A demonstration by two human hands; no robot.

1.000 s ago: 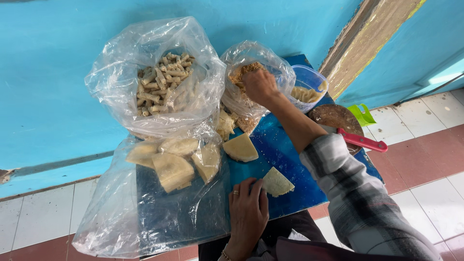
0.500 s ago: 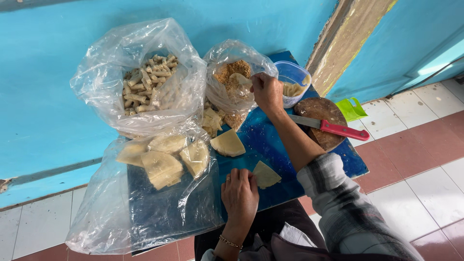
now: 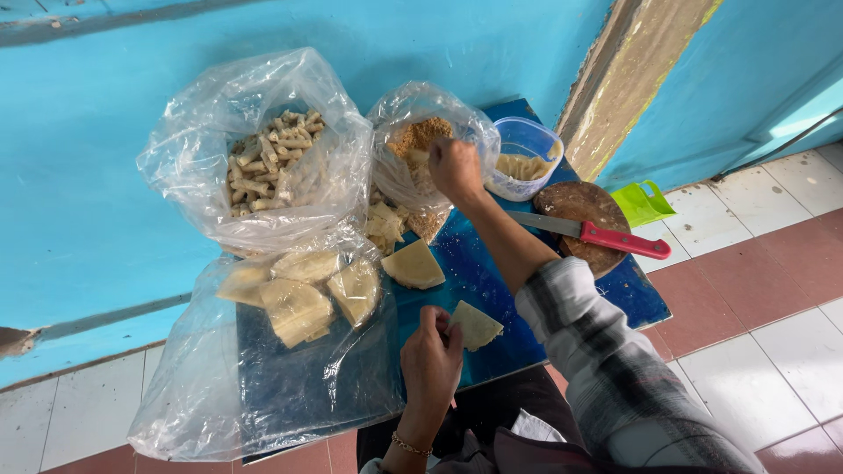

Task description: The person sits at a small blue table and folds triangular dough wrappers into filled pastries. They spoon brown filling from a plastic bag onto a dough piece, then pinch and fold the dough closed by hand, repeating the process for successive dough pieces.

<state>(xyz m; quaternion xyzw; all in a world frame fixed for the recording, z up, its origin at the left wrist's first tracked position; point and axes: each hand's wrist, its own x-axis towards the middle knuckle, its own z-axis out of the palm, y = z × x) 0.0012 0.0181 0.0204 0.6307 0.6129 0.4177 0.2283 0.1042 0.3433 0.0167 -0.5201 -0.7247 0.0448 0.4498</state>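
Note:
My right hand (image 3: 455, 167) reaches into a clear plastic bag of brown crumbs (image 3: 420, 136) at the back of the blue table (image 3: 632, 294). Its fingers are closed on a small pale roll (image 3: 418, 156) over the crumbs. My left hand (image 3: 430, 360) is at the table's near edge, and its fingertips pinch the edge of a pale triangular wrapper (image 3: 479, 325) that lies flat. A second triangular wrapper (image 3: 414, 266) lies flat between the two hands.
A big clear bag of finished rolls (image 3: 263, 167) stands at the back left. Below it, stacked pale wrappers (image 3: 299, 294) rest on a plastic sheet. To the right are a plastic tub (image 3: 527, 158), a round wooden board (image 3: 584, 219), a red-handled knife (image 3: 615, 237) and a green plastic piece (image 3: 641, 202).
My right hand, holding the pale roll, has shifted left and deeper into the crumb bag. My left hand has moved up to the near wrapper and taken hold of its edge.

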